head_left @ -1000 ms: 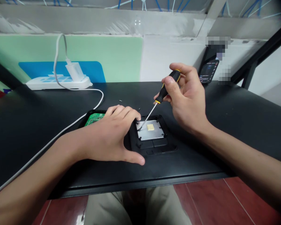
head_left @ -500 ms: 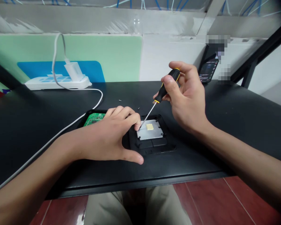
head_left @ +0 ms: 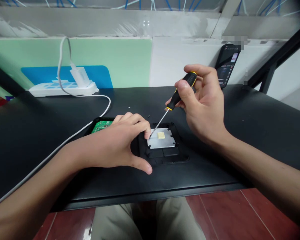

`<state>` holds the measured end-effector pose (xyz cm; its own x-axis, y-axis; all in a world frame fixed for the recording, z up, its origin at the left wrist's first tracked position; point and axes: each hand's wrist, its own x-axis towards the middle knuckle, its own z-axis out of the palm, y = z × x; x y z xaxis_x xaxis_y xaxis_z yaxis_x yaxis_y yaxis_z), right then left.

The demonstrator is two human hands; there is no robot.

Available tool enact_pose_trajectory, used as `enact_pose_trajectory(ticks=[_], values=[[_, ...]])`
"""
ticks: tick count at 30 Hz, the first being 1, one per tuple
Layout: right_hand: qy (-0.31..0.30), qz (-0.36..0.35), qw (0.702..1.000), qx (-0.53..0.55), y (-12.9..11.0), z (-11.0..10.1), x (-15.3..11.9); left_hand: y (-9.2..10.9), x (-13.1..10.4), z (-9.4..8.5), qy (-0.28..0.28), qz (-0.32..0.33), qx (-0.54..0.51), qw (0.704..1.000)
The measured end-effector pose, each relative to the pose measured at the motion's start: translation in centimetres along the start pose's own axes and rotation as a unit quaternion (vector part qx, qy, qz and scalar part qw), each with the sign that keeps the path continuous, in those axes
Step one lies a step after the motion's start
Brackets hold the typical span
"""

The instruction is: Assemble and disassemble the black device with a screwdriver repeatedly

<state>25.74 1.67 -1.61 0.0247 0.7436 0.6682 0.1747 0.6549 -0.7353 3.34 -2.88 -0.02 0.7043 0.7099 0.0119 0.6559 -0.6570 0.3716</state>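
My right hand (head_left: 202,96) grips a screwdriver (head_left: 182,90) with a black and yellow handle. Its shaft slants down to the left, the tip meeting the left edge of a silver metal plate (head_left: 156,141). A small pale yellow pad (head_left: 161,135) sits on that plate, which lies inside a black plastic casing (head_left: 173,158). My left hand (head_left: 122,143) rests palm down across the casing's left side, thumb spread away, with the index fingertip beside the screwdriver tip. Partly hidden behind this hand is a green circuit board (head_left: 101,126) in a black shell.
Two tiny screws, one silver (head_left: 129,107) and one dark (head_left: 148,116), lie beyond the casing on the black table (head_left: 260,133). A white cable (head_left: 72,136) runs from a charger (head_left: 80,76) on a power strip (head_left: 65,88) across the left side. A phone (head_left: 226,68) leans against the wall.
The view has shifted slightly. Both hands keep nearly the same pose, with the screwdriver tip still at the plate's left edge.
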Motion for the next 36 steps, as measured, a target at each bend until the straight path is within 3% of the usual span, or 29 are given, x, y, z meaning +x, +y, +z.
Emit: enact_pose_trajectory(ticks=[15, 36], values=[[0.033, -0.009, 0.999, 0.015, 0.4, 0.1, 0.0, 0.2, 0.3, -0.4, 0.010, 0.007, 0.005, 1.000], [-0.021, -0.041, 0.997, 0.062, -1.0, 0.2, -0.3, 0.3, 0.4, -0.5, 0.014, 0.007, 0.006, 1.000]])
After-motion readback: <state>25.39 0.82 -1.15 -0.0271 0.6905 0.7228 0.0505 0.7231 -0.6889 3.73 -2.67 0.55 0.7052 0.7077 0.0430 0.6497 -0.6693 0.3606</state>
